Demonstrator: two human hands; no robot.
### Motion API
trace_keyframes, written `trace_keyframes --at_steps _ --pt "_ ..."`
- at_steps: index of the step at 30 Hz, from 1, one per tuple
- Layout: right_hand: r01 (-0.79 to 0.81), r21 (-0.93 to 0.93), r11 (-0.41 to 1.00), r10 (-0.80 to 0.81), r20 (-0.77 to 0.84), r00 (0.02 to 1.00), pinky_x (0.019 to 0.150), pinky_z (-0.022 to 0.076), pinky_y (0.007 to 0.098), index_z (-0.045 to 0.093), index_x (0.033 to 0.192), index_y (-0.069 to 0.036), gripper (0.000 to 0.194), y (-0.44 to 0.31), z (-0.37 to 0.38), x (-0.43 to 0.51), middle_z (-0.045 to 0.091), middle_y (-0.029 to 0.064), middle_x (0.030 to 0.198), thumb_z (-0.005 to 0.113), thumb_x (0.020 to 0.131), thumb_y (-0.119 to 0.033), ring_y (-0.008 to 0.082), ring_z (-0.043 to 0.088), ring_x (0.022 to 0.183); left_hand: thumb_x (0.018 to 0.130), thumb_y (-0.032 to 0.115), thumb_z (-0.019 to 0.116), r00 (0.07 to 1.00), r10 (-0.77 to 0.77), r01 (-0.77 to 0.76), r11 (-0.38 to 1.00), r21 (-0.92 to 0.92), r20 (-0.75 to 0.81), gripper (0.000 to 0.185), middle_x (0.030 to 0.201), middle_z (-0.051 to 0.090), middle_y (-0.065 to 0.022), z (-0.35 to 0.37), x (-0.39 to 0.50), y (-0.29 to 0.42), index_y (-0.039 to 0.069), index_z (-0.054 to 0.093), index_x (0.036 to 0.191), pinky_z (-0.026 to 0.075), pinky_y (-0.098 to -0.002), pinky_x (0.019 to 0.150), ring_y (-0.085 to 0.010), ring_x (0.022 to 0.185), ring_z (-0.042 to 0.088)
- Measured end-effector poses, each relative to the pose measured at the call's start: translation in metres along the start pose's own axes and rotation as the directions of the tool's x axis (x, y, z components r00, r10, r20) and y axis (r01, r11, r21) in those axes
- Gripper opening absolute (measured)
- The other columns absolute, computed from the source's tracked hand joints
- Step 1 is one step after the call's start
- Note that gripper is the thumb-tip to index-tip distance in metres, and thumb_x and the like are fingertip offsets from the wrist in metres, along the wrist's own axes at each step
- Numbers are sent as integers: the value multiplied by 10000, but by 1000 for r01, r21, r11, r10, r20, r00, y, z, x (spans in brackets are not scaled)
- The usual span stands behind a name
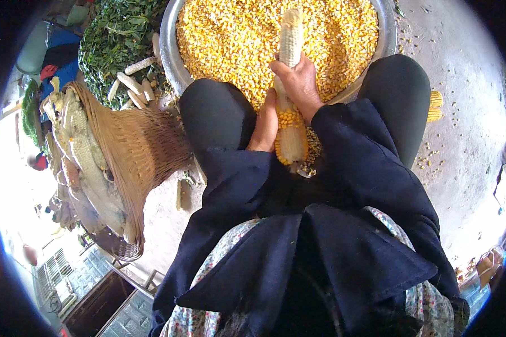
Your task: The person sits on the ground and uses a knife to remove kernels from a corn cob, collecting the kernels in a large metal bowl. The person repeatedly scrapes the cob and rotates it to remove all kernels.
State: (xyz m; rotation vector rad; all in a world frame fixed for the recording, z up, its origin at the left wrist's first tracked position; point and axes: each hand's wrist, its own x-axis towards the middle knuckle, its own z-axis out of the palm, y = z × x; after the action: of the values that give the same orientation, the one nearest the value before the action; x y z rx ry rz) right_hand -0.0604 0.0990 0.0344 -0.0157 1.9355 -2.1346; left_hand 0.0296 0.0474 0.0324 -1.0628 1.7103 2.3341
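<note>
A wide metal basin [388, 33] full of loose yellow corn kernels [236, 42] stands in front of my knees. My right hand [301, 82] is closed around a bare white corncob [292, 38], whose upper end points away over the kernels. My left hand [266, 128] lies against the left side of a partly stripped corn ear [292, 139], which still bears yellow kernels in a band and along its edges. The cob's lower end meets or overlaps this ear; where one stops is hard to tell. The left fingers are partly hidden.
At the left, a woven wicker basket [130, 139] holds many stripped cobs. Several bare cobs [130, 86] lie beside a heap of green leaves [118, 42]. Two yellow corn ears [435, 113] and scattered kernels lie on the concrete floor [468, 147] at the right.
</note>
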Motion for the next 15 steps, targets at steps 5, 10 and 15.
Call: trace_keyframes --at_steps 5,10,15 --pt "-359 420 834 306 192 933 809 441 325 535 985 -19 252 -16 -25 16 586 80 977 537 785 -172 163 540 946 907 458 296 996 -58 78 945 -318 72 477 899 557 -51 -7 7 27 64 495 1087 472 -295 688 -141 784 562" --pt "-303 233 924 157 490 858 878 377 304 464 1188 -15 494 -32 -31 -11 515 73 1138 520 732 -196 171 492 1016 909 453 295 994 -97 109 898 -426 49 483 918 574 -63 -6 14 30 59 497 1104 475 -306 724 -158 819 572" --pt "-191 148 970 134 331 934 770 409 275 480 1098 -1 425 -17 -20 -32 546 61 979 563 720 -178 137 513 865 932 408 249 992 17 -12 999 -40 123 482 990 553 -79 0 12 27 37 474 1141 431 -275 784 -139 894 529"
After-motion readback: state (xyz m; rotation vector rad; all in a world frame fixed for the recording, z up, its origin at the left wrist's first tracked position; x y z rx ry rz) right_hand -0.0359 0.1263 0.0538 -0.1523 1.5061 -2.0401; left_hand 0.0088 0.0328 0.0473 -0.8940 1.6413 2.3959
